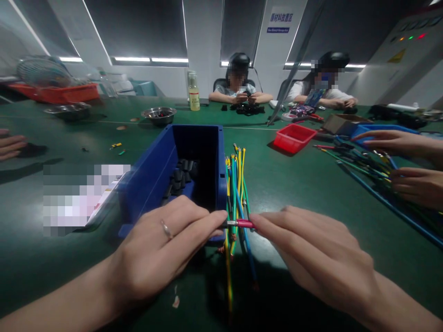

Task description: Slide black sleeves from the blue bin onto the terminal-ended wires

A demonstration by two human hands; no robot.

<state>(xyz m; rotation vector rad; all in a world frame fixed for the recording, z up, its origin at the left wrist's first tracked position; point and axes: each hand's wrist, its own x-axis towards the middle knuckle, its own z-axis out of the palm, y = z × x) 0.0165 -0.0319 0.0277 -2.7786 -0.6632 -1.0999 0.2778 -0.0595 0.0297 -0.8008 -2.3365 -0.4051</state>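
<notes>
In front of me, my left hand [173, 240], with a ring on one finger, pinches a small black sleeve [225, 224] that is mostly hidden by the fingertips. My right hand [311, 244] pinches a short red wire [244, 223]. The wire's silver metal terminal [232, 223] points left and meets the black sleeve; how far it goes in, I cannot tell. Under and behind my fingertips lies a bundle of yellow, green and blue wires [238, 184], some with bare copper ends. Beside my left hand stands a blue bin [143, 173] holding several black pieces [182, 177].
At right, another person's hands [418, 161] handle a wire pile [363, 161]. A red tray [296, 137], a metal bowl [159, 115] and a bottle [194, 94] stand further back. Two people sit across the green table [138, 286]. Another hand [10, 145] shows at far left.
</notes>
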